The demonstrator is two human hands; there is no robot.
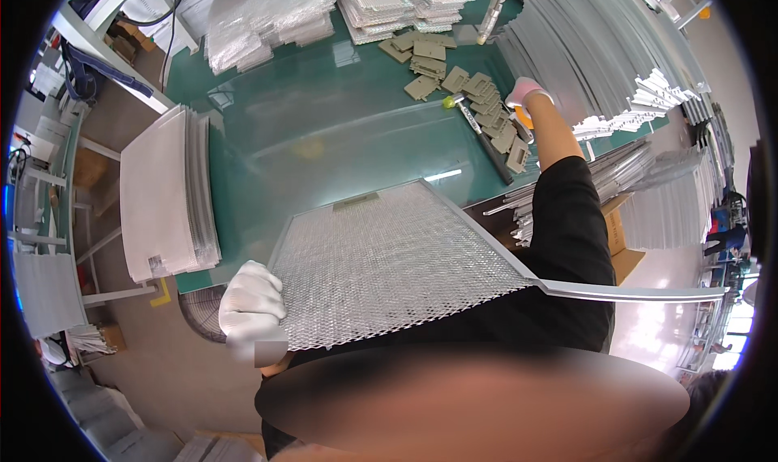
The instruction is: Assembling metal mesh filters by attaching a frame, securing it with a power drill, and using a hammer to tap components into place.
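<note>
In a white glove, my left hand [253, 304] is closed round the near left corner of a silvery mesh filter panel [397, 259]. The panel slants between my body and the table. Metal edging frames its far and right sides, and a loose strip of that frame [632, 290] sticks out to the right from its near right corner. My right hand [527, 91], in a pale pinkish glove, reaches far right beside the grey plastic pieces [486, 97]. Its fingers are hidden, and an orange item [523, 117] shows just below it. A hammer [482, 138] with a yellow-green tip lies nearby.
A green-topped table [267, 130] carries wrapped panel stacks [267, 16] at the back and a stack of pale panels [166, 194] at left. Long metal strips [600, 49] cover its right side. Below them stands a cardboard box [620, 243]. A floor fan [203, 312] is at lower left.
</note>
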